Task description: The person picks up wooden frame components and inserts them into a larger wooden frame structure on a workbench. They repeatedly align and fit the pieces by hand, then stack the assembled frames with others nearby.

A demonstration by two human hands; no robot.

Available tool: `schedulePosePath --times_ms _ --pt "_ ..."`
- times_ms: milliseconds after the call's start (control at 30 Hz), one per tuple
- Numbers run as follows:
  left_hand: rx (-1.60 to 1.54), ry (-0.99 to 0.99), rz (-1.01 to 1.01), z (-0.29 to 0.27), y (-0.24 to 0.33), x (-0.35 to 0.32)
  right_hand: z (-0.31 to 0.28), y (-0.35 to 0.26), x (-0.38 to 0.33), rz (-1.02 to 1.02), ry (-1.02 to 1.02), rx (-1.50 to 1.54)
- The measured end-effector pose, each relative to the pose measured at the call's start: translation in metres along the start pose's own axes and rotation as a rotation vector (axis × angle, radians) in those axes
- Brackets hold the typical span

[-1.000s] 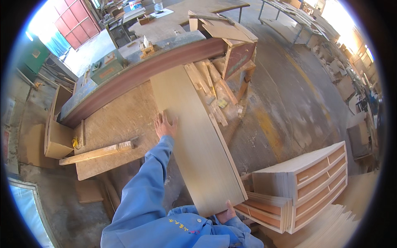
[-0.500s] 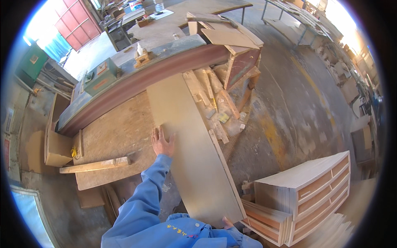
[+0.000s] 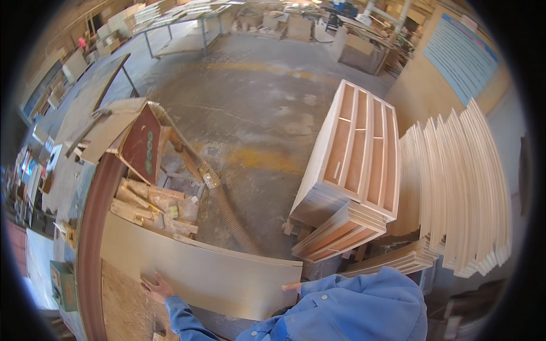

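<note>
A long, smooth beige board (image 3: 222, 267) lies across the bench in front of me. My left hand (image 3: 158, 288) rests flat near its left part at the near edge, fingers spread, holding nothing. At the board's right end is my right hand (image 3: 292, 287), its thumb over the top face and the other fingers hidden, gripping the end. The board's left end reaches the dark red rail (image 3: 96, 244) of the bench. Just beyond the board lie several wood offcuts (image 3: 151, 202).
A stack of pale wooden frames (image 3: 355, 153) stands on the right, beside many upright thin boards (image 3: 463, 193). A ribbed hose (image 3: 230, 219) runs over the floor beyond the bench. A red-sided box (image 3: 142, 145) stands at the rail's far end. A green box (image 3: 63, 284) is at left.
My view has swung to the right, bringing the wooden frames and upright boards nearer the middle. Both hands stay on the board, the left one at its near edge.
</note>
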State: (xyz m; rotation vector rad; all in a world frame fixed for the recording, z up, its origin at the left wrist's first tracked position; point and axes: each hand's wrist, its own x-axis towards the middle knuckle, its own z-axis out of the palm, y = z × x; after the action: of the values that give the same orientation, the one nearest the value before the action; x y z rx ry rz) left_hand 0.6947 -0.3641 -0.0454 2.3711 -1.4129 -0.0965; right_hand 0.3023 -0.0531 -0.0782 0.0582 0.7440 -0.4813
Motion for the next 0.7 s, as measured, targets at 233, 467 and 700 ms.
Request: schedulePosePath --times_ms 233,467,700 --pt "0.125 -0.047 0.004 -0.003 0.003 0.005 -0.001 0.007 -0.005 -0.061 -0.010 -0.107" --pt "-0.218 0.111 0.000 0.003 -0.011 0.016 -0.009 -0.001 0.012 -0.290 0.311 -0.285" --pt "-1.110 -0.280 -0.336 -0.037 -0.022 -0.005 -0.030 0.021 0.043 -0.132 0.531 -0.333"
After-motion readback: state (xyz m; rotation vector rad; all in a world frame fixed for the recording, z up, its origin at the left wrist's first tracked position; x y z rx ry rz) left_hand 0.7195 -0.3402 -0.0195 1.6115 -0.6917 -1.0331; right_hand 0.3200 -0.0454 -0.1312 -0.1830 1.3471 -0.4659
